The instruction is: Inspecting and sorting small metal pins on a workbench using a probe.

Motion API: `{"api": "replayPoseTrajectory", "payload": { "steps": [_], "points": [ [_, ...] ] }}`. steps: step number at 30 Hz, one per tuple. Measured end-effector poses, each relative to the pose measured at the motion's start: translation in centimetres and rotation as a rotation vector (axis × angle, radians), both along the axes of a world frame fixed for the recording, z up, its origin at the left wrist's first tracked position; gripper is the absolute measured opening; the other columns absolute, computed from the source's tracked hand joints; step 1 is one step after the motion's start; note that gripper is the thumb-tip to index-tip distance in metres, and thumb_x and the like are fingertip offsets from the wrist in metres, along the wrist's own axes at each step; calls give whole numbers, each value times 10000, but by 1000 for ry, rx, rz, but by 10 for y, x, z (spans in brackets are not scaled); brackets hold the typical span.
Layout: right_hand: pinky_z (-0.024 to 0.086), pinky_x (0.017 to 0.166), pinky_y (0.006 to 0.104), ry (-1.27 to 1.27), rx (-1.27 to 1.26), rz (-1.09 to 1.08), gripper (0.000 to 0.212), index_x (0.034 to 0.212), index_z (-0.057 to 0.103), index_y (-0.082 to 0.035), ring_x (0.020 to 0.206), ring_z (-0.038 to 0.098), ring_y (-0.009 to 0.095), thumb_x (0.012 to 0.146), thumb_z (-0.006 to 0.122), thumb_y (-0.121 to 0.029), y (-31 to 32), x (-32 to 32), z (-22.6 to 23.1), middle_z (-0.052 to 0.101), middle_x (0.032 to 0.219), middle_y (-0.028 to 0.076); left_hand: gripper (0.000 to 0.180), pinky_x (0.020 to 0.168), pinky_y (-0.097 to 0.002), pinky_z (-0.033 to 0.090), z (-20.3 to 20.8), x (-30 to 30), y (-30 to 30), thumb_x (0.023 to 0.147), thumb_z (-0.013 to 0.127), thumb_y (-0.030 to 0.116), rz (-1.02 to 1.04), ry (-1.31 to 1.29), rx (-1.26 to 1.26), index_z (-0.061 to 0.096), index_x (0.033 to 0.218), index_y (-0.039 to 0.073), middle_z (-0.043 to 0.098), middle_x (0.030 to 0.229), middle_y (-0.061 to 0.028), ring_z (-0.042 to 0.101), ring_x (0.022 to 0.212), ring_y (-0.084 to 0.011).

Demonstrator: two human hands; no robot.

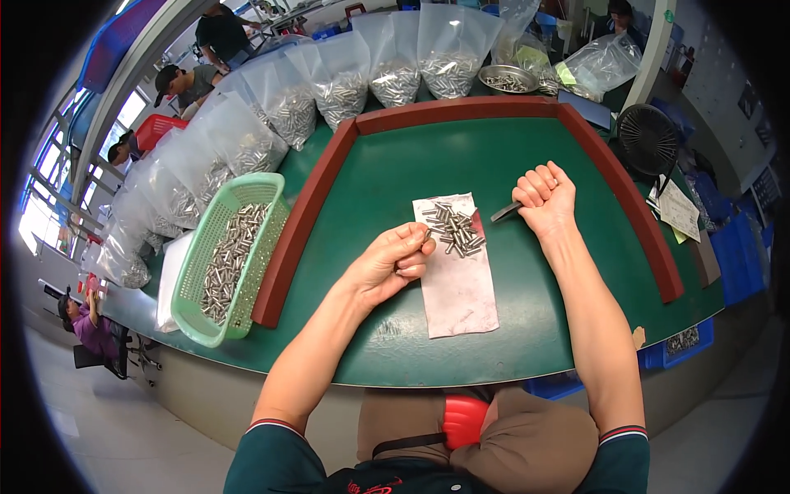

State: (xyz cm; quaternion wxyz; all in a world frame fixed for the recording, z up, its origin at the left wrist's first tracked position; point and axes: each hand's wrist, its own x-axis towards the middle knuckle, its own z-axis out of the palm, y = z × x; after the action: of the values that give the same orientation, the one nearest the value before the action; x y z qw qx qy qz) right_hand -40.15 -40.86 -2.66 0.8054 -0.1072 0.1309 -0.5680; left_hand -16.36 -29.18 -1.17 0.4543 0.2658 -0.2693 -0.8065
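Observation:
A pile of small silvery metal pins (pixel 455 229) lies on the upper part of a pale, stained cloth (pixel 461 305) in the middle of the green table. My left hand (pixel 391 262) is closed at the cloth's left edge, beside the pile. Between its thumb and forefinger shows the end of a small metal pin (pixel 427 235); its fingers hide the rest. Right of the cloth, my right hand (pixel 546 200) is raised in a fist around a dark, flat bar (pixel 505 212). The bar's free end points left toward the pile, apart from it.
Dark red wooden rails (pixel 461 109) border the green table (pixel 370 177). Left of them stands a green plastic basket (pixel 184 288) of pins. Clear bags of metal parts (pixel 341 86) line the far and left sides. A metal bowl (pixel 508 80) and black fan (pixel 648 140) stand beyond.

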Motion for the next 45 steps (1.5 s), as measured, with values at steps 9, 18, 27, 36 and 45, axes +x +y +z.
{"api": "replayPoseTrajectory", "payload": {
  "steps": [9, 18, 27, 36, 45],
  "points": [
    [142, 377, 251, 23, -30, 69, 411, 496, 262, -147, 383, 125, 104, 875, 383, -251, -3, 15, 2, 155, 425, -29, 258, 434, -171, 268, 9, 10, 4, 925, 434, 263, 90, -30, 89, 491, 923, 12, 426, 670, -3, 296, 475, -39],
    [149, 367, 247, 47, -85, 84, 413, 518, 268, -138, 383, 141, 96, 906, 361, -242, 2, 7, -3, 172, 436, -34, 125, 570, -439, 424, 88, 76, 17, 838, 523, 129, 1141, -1757, -877, 544, 796, 13, 577, 694, -186, 560, 658, -377],
    [149, 364, 248, 78, -68, 61, 417, 511, 262, -140, 378, 143, 98, 906, 353, -237, 3, 10, 2, 176, 432, -31, 364, 950, -485, 280, 69, 158, 23, 828, 536, 315, 1040, -2171, -602, 545, 1080, 53, 471, 1194, -190, 404, 1154, -326],
    [167, 374, 248, 80, -83, 104, 408, 509, 275, -140, 387, 163, 100, 889, 370, -255, -2, 13, -1, 182, 429, -28, 88, 680, -356, 433, 43, 34, -27, 708, 633, 63, 600, -1699, -980, 615, 782, 18, 570, 725, -89, 538, 756, -250],
    [172, 374, 247, 117, -85, 87, 407, 508, 265, -144, 386, 159, 103, 891, 350, -255, -3, 7, -2, 181, 430, -25, 92, 720, -352, 431, 12, -4, -59, 695, 621, 49, 317, -1653, -1010, 627, 779, 10, 578, 737, -86, 533, 767, -250]
  ]
}}
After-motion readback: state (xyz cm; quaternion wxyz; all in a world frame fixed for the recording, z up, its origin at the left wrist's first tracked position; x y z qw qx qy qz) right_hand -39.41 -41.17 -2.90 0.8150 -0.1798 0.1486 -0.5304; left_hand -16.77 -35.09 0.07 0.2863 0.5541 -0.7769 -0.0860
